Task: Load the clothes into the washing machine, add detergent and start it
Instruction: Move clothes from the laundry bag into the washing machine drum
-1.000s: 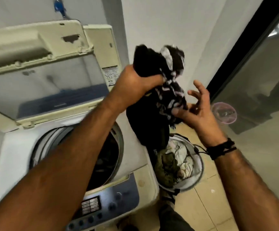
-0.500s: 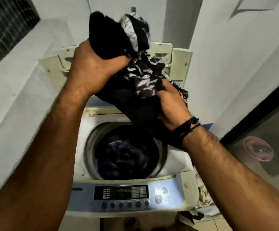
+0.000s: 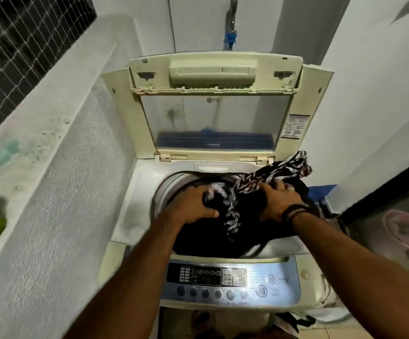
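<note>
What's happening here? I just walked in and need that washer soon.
A person is loading a top-loading washing machine whose lid stands open. Both the left hand and the right hand press a dark bundle of clothes, black with a black-and-white patterned piece, into the drum opening. Part of the bundle drapes over the drum's right rim. No detergent is visible, and the control panel is untouched.

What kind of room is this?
Probably a home laundry corner, maybe a balcony or utility nook. A top-loading washing machine stands with its lid open, a tap sits on the wall behind, and both hands press dark clothes into the drum.
</note>
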